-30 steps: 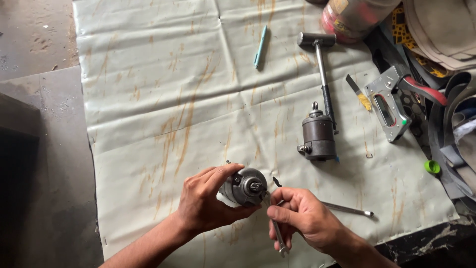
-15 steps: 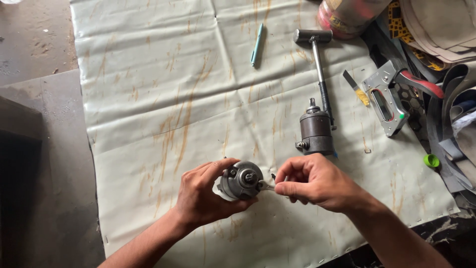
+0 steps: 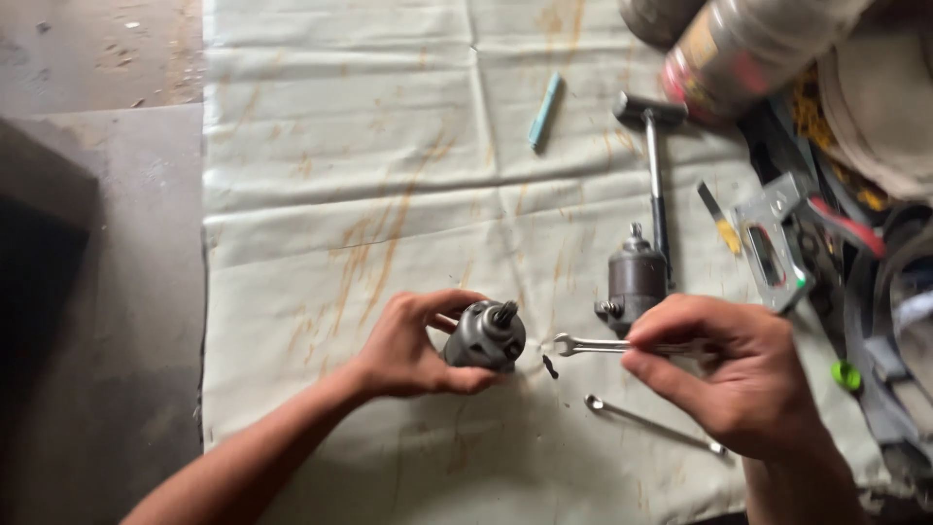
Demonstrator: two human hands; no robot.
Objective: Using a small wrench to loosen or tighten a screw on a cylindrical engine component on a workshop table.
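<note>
Left hand [image 3: 408, 345] grips a small grey motor [image 3: 484, 335] above the cloth [image 3: 340, 146]; right hand [image 3: 739, 374] pinches one spanner [image 3: 607, 345]. A second spanner [image 3: 651, 425] and second motor [image 3: 637, 282] lie nearby

A rough workshop: a stained cloth [image 3: 389, 194] spread over a concrete floor [image 3: 97, 58], strewn with a hammer [image 3: 653, 156], spanners [image 3: 651, 425], a motor [image 3: 637, 277] and scattered tools.

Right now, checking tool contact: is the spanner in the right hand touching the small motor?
No: the spanner ends short of the small motor, with cloth between.
</note>
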